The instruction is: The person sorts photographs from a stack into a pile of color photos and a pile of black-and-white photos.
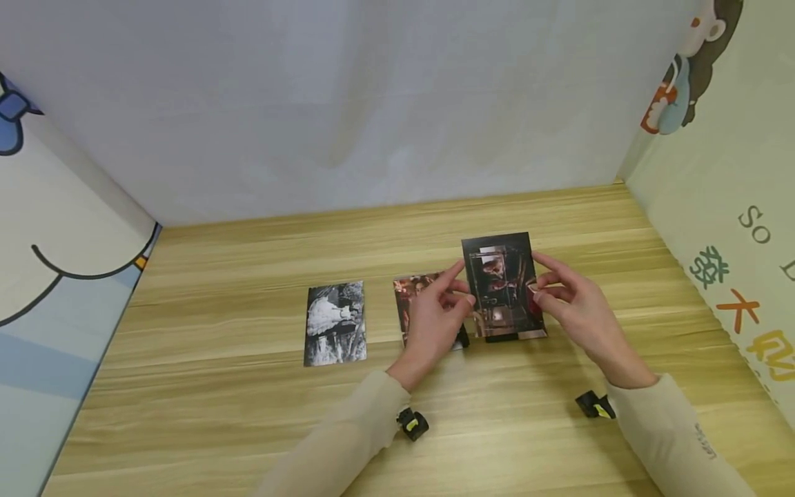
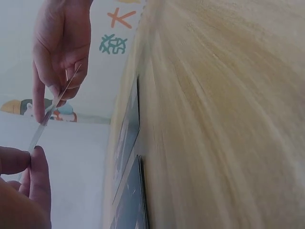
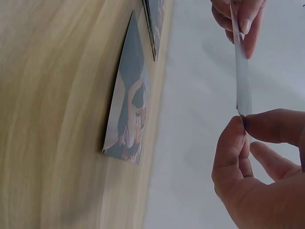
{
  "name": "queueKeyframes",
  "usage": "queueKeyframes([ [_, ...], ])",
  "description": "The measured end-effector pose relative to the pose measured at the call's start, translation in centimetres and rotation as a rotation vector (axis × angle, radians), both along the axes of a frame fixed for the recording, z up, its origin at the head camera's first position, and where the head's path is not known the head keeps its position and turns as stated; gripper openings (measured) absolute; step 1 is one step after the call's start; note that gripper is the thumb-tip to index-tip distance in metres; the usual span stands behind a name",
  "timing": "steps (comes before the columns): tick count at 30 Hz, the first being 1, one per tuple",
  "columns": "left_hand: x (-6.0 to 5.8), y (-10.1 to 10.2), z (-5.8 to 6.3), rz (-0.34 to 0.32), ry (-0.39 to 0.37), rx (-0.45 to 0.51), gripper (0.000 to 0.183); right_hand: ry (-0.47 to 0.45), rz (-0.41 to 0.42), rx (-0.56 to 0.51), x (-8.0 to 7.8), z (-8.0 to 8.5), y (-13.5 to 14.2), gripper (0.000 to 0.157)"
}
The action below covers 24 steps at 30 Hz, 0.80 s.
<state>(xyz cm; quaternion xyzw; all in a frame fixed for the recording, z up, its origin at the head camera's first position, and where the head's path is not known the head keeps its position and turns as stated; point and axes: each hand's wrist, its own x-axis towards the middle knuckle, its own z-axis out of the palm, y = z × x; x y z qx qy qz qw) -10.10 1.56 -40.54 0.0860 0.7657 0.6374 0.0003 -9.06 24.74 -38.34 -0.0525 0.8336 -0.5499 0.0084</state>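
Note:
A dark photo print point(image 1: 502, 279), showing people in a dim scene, is held above the table between both hands. My left hand point(image 1: 435, 319) pinches its left edge between thumb and fingers. At the right edge, the thumb and fingers of my right hand point(image 1: 580, 310) pinch it too. Seen nearly edge-on in the right wrist view, the print point(image 3: 243, 81) looks thin and flat. Below it another photo point(image 3: 127, 100) lies on the table, mostly covered in the head view. A small stack of photos point(image 1: 406, 288) is partly hidden behind my left hand.
A black-and-white photo point(image 1: 335, 323) of a figure in a pale dress lies to the left on the wood-grain table point(image 1: 217, 386). A pale wall point(image 1: 348, 124) rises behind, with cartoon-printed panels point(image 1: 739, 276) on both sides. Black wrist devices point(image 1: 413, 423) sit at both sleeves.

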Motion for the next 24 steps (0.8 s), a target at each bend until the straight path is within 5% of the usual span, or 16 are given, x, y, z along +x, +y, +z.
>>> queueKeyframes([
  [24,-0.6,1.5,-1.3,-0.014,-0.049,0.018,0.061,-0.032,0.01,0.063,-0.4,-0.8,1.3,0.064],
])
